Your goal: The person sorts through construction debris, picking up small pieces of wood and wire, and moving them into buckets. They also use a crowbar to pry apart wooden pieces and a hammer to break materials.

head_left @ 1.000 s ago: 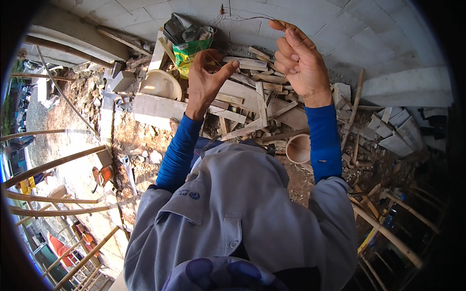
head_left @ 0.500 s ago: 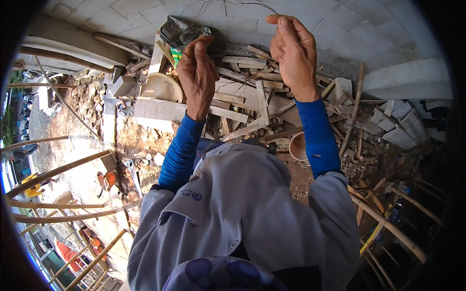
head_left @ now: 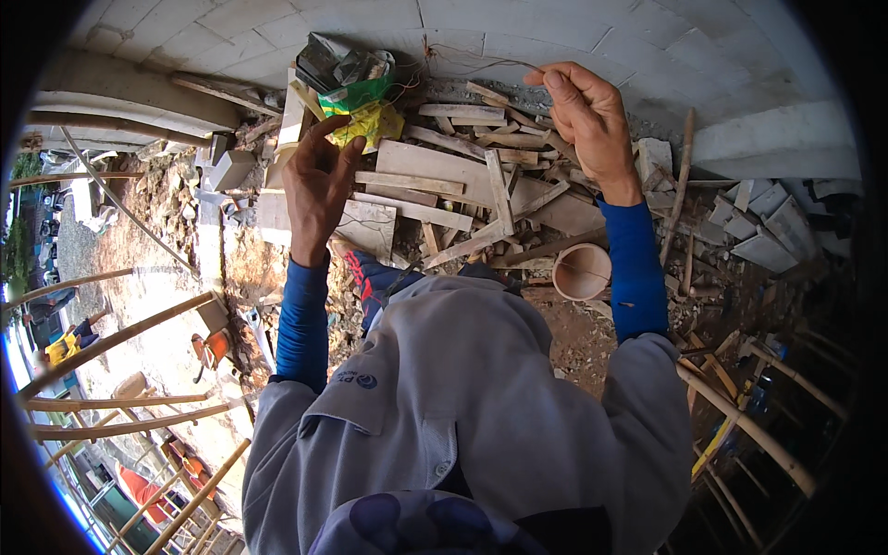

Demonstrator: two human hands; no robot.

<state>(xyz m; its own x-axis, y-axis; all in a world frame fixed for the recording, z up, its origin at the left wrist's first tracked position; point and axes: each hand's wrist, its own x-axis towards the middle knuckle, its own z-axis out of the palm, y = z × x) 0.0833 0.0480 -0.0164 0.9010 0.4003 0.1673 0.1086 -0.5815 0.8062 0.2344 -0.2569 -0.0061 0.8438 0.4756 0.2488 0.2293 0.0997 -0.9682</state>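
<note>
Against the block wall, my right hand (head_left: pixel 592 120) is raised with thumb and forefinger pinched on a thin wire (head_left: pixel 481 65). The wire runs left from the fingertips to a small tangle close to the wall. My left hand (head_left: pixel 319 190) is held up on the left, its thumb and forefinger apart with nothing seen between them. Just beyond its fingertips sits a plastic bag (head_left: pixel 356 92), green and yellow with dark wrapping on top. Blue sleeves cover both my forearms.
Below my hands lies a heap of wood offcuts (head_left: pixel 499 190). A round bucket (head_left: pixel 582 272) stands near my right forearm. Broken blocks (head_left: pixel 768 227) lie at the right. Bamboo poles (head_left: pixel 120 342) cross the left side, where a person in yellow (head_left: pixel 63 350) is in the distance.
My left hand has moved left and down, and its pinched fingers have parted. My right hand has shifted right and down, still pinching the wire. More of the plastic bag shows.
</note>
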